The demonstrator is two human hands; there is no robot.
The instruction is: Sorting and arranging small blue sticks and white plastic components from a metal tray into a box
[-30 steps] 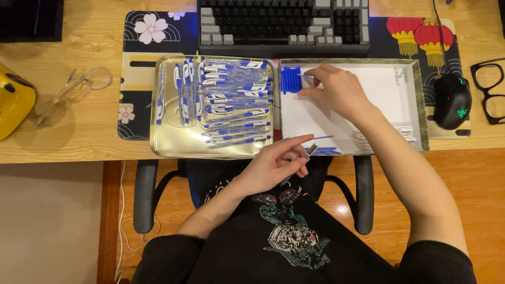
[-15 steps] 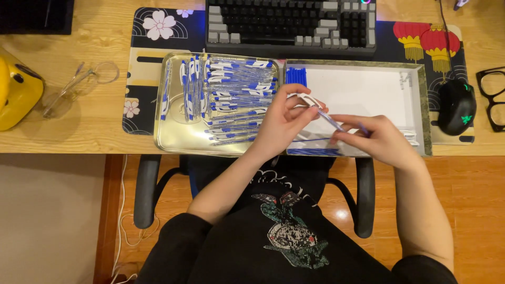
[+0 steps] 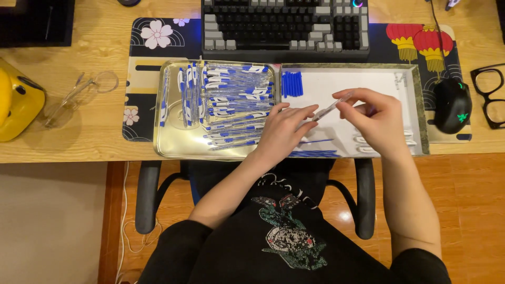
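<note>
My left hand (image 3: 284, 129) and my right hand (image 3: 374, 118) meet over the white tray (image 3: 410, 100), both pinching a clear pen barrel (image 3: 330, 109) held slantwise between them. To the left, a silver tray (image 3: 163, 137) holds several blue-and-white pens (image 3: 231, 105) in a heap. A small row of blue pen caps (image 3: 292, 84) lies at the white tray's far left corner. Thin blue refills (image 3: 315, 152) lie on the white tray near its front edge, partly under my left hand. A few white pen parts (image 3: 368, 144) lie below my right hand.
A dark keyboard (image 3: 284, 26) lies behind the trays on a patterned desk mat (image 3: 158, 37). A black mouse (image 3: 451, 105) and black glasses (image 3: 489, 94) are at right. Clear glasses (image 3: 79, 97) and a yellow object (image 3: 16, 100) are at left. Chair armrests (image 3: 147, 194) stand below the desk edge.
My right hand came back from the blue caps toward the tray's middle. My left hand rose from the desk edge to meet it, and both now hold the clear barrel.
</note>
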